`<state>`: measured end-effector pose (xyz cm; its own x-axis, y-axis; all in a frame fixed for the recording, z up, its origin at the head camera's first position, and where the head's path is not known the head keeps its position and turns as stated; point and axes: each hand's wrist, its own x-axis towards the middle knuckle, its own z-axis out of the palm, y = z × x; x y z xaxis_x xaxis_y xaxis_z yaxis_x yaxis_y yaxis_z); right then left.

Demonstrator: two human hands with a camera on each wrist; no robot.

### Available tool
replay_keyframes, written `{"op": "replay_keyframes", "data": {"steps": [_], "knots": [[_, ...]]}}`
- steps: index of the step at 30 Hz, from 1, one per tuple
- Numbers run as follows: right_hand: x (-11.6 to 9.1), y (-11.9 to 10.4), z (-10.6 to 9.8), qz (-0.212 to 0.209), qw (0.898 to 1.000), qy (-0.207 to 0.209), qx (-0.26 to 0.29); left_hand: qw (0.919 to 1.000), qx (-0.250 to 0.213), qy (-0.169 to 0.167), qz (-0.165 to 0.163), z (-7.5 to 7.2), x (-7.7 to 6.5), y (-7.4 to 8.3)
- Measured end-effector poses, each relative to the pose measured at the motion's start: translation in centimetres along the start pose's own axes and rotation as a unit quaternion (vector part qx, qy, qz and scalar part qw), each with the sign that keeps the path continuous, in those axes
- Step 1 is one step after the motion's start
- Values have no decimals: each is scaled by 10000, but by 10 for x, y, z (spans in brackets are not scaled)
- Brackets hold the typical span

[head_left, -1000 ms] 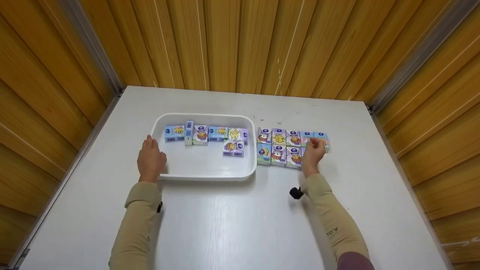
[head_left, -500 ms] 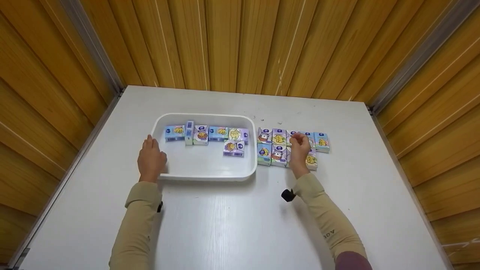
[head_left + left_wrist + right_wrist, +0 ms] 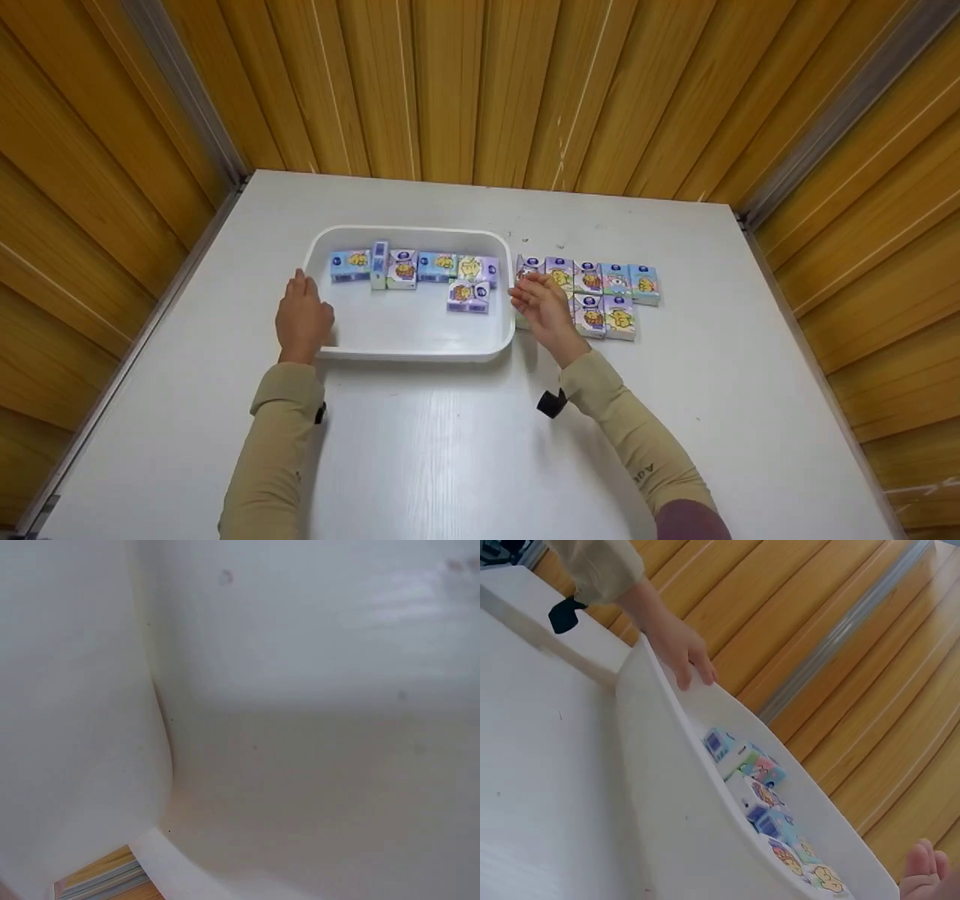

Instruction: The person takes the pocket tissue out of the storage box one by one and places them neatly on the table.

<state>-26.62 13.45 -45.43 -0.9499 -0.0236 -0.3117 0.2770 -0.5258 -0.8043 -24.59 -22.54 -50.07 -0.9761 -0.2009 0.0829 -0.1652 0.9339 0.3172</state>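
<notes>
A white plastic tray (image 3: 412, 355) stands left of the middle of the table, holding several small cartoon-printed packs, blue ones (image 3: 350, 265) and purple ones (image 3: 469, 295). My left hand (image 3: 301, 319) holds the tray's left rim, thumb on the inner side; the right wrist view shows this hand (image 3: 673, 645) over the tray's far end. Beside the tray's right wall, my right hand (image 3: 546, 311) hovers with loosely bent fingers and nothing visible in them. It partly hides two rows of similar packs, among them a yellow-figured pack (image 3: 619, 316) and a blue pack (image 3: 643, 283).
The white table (image 3: 450, 465) meets slatted wood-look walls (image 3: 480, 90) at the back and both sides. Small bits (image 3: 560, 246) lie behind the rows of packs. A black wrist camera (image 3: 552, 404) hangs off the right sleeve.
My right hand has swept left over the packs, from the right end of the rows to the tray's right rim, its fingers loosening. My left hand, tray and packs stay put.
</notes>
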Motion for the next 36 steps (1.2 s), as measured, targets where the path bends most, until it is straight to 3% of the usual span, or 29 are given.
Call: {"op": "replay_keyframes", "data": {"steps": [5,10,15,23,29,36], "knots": [[-3,12,13,758,9964,-377,49,9997,-29,-152,-162,0,1,1],[-5,25,23,1100,9922,-579,20,9997,-30,-164,-185,0,1,0],[-4,35,31,1423,9885,-399,331,9998,-41,-119,-142,0,1,-1],[1,48,34,2081,9730,36,994,9999,-36,-71,-110,-1,0,1],[4,56,39,2276,9653,186,1265,9999,-42,37,-87,-2,0,1],[8,62,46,2390,9603,364,1390,9998,-58,-61,-157,-1,1,1]]}}
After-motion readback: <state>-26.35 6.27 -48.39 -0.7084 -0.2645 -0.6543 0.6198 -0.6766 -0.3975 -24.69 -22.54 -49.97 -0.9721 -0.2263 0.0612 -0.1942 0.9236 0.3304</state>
